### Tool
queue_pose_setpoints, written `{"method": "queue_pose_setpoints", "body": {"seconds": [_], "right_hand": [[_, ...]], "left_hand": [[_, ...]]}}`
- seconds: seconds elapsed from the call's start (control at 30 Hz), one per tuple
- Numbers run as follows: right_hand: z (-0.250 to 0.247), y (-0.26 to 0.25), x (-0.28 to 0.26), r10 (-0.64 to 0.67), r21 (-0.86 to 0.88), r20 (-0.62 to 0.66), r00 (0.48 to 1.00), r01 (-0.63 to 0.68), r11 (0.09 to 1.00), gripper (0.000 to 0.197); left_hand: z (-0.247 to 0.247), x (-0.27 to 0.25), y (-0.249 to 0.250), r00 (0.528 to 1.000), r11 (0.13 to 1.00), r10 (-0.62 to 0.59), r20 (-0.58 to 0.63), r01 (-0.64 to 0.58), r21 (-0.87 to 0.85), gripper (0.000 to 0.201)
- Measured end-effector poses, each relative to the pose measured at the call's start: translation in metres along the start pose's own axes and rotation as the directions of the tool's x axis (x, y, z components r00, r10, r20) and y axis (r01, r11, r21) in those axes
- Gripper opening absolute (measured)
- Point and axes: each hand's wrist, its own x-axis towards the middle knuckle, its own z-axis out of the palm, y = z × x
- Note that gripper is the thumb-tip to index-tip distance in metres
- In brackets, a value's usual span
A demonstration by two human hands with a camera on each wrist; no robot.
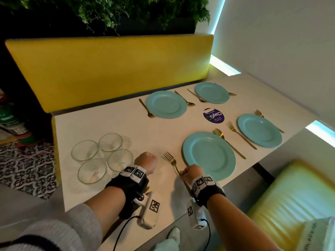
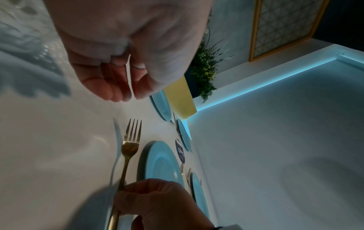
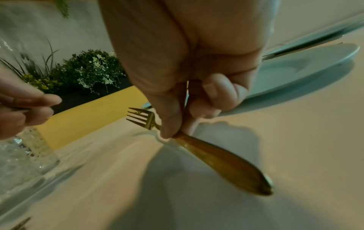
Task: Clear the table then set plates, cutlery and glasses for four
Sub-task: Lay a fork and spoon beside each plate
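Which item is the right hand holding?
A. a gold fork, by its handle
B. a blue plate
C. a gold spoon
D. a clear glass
A: the right hand pinches the handle of the gold fork just left of the nearest plate; the four glasses stand untouched to the left.

The head view looks steeply down over the white counter [image 1: 108, 127]; both wrist views sit low and close, sharing the gold metal fork [image 2: 129, 149].
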Motion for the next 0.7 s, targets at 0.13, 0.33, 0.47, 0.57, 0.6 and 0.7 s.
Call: {"method": "queue_pose_setpoints", "body": {"seconds": [0.13, 0.33, 0.47, 0.57, 0.6, 0.7], "right_hand": [[0.002, 0.002, 0.003, 0.019, 0.014, -0.008, 1.0, -0.019, 1.0, 0.034], [0.008, 0.004, 0.008, 0.085, 0.083, -0.038, 0.996, -0.082, 0.993, 0.026], [0.005, 0.005, 0.008, 0.124, 0.061, -0.104, 0.987, -0.118, 0.991, 0.028], [0.001, 0.008, 0.01, 0.143, 0.038, -0.144, 0.979, -0.139, 0.99, 0.026], [0.0, 0.009, 0.011, 0.142, 0.036, -0.155, 0.978, -0.138, 0.99, 0.025], [-0.003, 0.011, 0.014, 0.137, 0.038, -0.168, 0.976, -0.132, 0.99, 0.024]], "left_hand": [[0.0, -0.002, -0.002, 1.0, 0.998, 0.003, 0.018, -0.004, 0.069, 0.034], [0.001, -0.003, -0.013, 0.999, 0.991, 0.031, 0.03, -0.035, 0.132, 0.034], [0.004, -0.006, -0.023, 1.0, 1.0, -0.022, 0.003, 0.022, 0.023, 0.026], [0.005, -0.009, -0.026, 0.999, 0.999, -0.036, 0.008, 0.036, -0.008, 0.022], [0.005, -0.009, -0.026, 0.999, 0.999, -0.037, 0.01, 0.038, -0.015, 0.02], [0.005, -0.013, -0.029, 0.999, 0.999, -0.043, 0.016, 0.043, -0.025, 0.016]]}}
